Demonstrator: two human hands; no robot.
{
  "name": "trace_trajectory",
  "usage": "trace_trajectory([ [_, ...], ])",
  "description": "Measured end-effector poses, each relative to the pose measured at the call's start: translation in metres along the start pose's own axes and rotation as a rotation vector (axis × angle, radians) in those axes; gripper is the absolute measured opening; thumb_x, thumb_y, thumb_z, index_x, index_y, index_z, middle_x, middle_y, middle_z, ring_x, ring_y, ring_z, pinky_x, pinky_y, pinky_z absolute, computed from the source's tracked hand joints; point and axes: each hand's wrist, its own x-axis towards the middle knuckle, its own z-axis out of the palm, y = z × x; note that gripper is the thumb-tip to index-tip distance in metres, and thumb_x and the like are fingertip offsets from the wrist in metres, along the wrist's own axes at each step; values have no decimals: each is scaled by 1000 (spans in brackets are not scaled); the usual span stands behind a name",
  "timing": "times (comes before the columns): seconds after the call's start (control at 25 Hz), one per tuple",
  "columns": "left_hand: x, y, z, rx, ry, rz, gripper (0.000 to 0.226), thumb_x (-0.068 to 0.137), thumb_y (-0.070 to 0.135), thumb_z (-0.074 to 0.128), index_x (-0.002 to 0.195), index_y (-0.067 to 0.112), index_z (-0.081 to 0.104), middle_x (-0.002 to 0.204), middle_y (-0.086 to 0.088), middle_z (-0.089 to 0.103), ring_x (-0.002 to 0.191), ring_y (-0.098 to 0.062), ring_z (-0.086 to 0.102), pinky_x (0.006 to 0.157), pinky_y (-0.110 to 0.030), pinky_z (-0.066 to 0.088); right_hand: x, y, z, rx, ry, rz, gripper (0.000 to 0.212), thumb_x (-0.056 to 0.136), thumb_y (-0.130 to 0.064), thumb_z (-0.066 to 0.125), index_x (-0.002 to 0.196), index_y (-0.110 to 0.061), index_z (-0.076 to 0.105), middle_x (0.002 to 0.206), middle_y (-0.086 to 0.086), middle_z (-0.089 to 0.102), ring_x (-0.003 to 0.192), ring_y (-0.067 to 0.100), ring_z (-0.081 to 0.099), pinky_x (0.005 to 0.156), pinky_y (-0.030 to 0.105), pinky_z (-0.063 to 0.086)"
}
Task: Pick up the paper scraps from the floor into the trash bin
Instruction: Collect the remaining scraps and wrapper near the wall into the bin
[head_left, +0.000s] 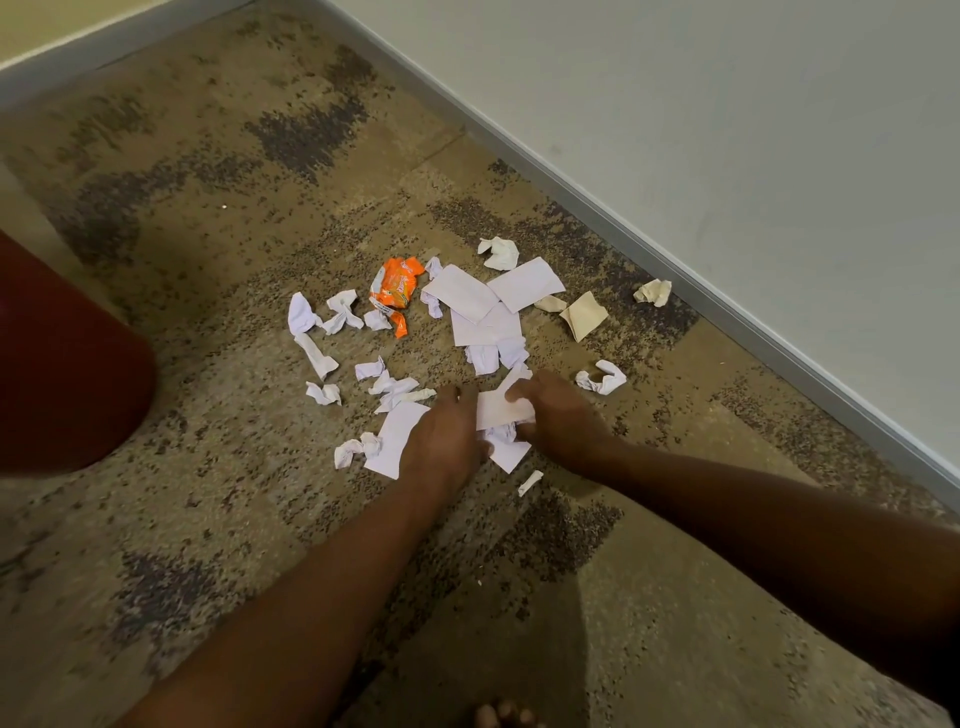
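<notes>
**Both hands down among the paper scraps on the carpet**

The paper scraps (485, 306) lay spread over the patterned carpet (208, 156), near the grey baseboard (675, 265) that ran along the wall (727, 130). Some were flat white sheets, others were crumpled, and two beige pieces lay closest to the baseboard. An orange wrapper (396, 291) lay among them. The right hand (563, 415) was curled on a flat white piece (501, 408), with the thumb on top of it and the fingers under its edge. The left hand (444, 436) rested just beside it, fingers bent downward onto the scraps; I could not tell if it held anything. A dark red rounded object (62, 364), possibly the bin, stood at the left edge of the carpet, well apart from the scraps.
</notes>
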Motion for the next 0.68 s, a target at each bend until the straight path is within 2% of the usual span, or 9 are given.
trace_trajectory([
  [0.04,-1,0,0,27,-4,11,72,88,32,71,149,16,37,142,-11,46,121,-31,56,91,-41,51,-2,-2,1,-1,-7,2,45,79,-19,76,120,-17,57,121,7,53,108,24,54,76,20,32],
  [0.12,-5,1,1,129,-3,55,64,90,34,67,146,19,40,133,-9,54,112,-30,61,84,-41,54,-6,-8,1,4,-72,15,57,77,-17,76,128,-17,50,128,7,45,109,25,54,79,23,36],
  [0.24,-6,1,5,207,17,94,53,92,25,65,141,16,47,125,-10,56,103,-30,64,77,-41,54,-8,-16,-3,-62,-248,46,94,69,-22,84,146,-16,31,150,11,23,127,31,43,99,36,41],
  [0.32,-7,2,6,203,7,89,54,91,17,64,141,13,47,125,-11,55,102,-31,64,76,-40,54,-7,-22,-3,-176,-302,40,104,68,-29,86,150,-17,23,156,15,13,135,35,36,104,39,39],
  [0.48,-13,2,5,153,-45,96,53,90,14,64,140,10,46,124,-14,54,105,-32,63,80,-38,52,-7,-27,6,-264,-194,-30,78,75,-29,78,141,-19,39,138,16,34,111,34,55,86,39,49],
  [0.56,-17,-3,4,141,-56,118,41,91,13,63,131,11,51,119,-13,54,102,-32,62,78,-39,51,-8,-26,10,-280,-166,-67,58,79,-26,73,132,-19,50,126,12,43,106,31,55,82,37,48],
  [0.68,-21,-10,3,167,-57,161,28,93,10,57,121,11,53,115,-12,51,97,-32,60,70,-38,46,-5,-27,8,-300,-124,-112,27,86,-19,62,113,-19,60,110,9,50,97,30,57,68,33,43],
])
